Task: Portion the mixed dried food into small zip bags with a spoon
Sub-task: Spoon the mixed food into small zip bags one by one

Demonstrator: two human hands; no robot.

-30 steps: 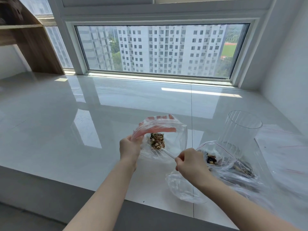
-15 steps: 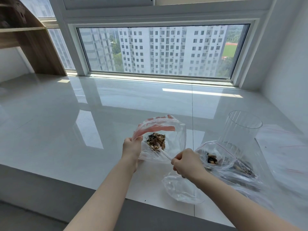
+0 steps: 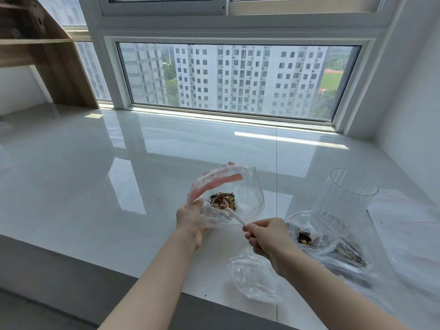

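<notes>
Head view — scoop step, spoon (image 3: 228, 209) bowl inside the held zip bag (image 3: 226, 198).
Left hand (image 3: 190, 217) pinches the bag's mouth open, held above the counter (image 3: 95, 175); right hand (image 3: 266, 236) is closed on the white handle, bowl resting in the dried mix (image 3: 223, 201). Whether it is loading or emptying I cannot tell. Next move likely needs a level, clean draw out past the red zip edge. Beside the right forearm: a limp empty bag (image 3: 257, 282), a partly filled bag (image 3: 307, 236), a clear ribbed cup (image 3: 345, 206) — all close enough to snag.
</notes>
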